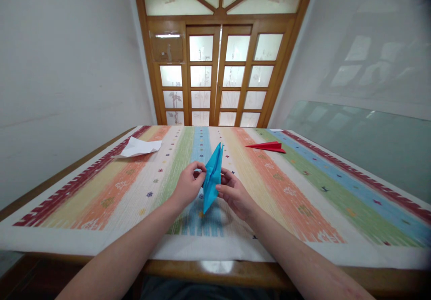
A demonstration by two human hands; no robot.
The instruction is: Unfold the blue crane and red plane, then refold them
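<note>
Left hand (pixel 189 184) pinches the left edge of a folded, pointed piece of bright blue paper (pixel 212 178), thumb and forefinger closed on it near its middle, the other fingers curled in; the right hand (pixel 235 193) meets it from the other side, its thumb and fingertips pressed to the paper's right edge, so both hands are closed on the same sheet; the blue paper stands nearly upright between them, held above the bench (pixel 101 264), one long point aimed up and away and the other down toward the cloth.

Far left on the bench lies a crumpled sheet of white paper (pixel 139 147), well apart from the hands, resting on the dark red border of a striped woven tablecloth (pixel 303 192) in bands of orange, green, blue and cream with small star marks; the cloth covers most of the wooden bench; to the right, well beyond the hands, a flat red folded paper dart (pixel 267 146) lies on the cloth with its tip pointing left; behind the bench stands a wooden door with frosted glass panes (pixel 218 75), set between white walls.
</note>
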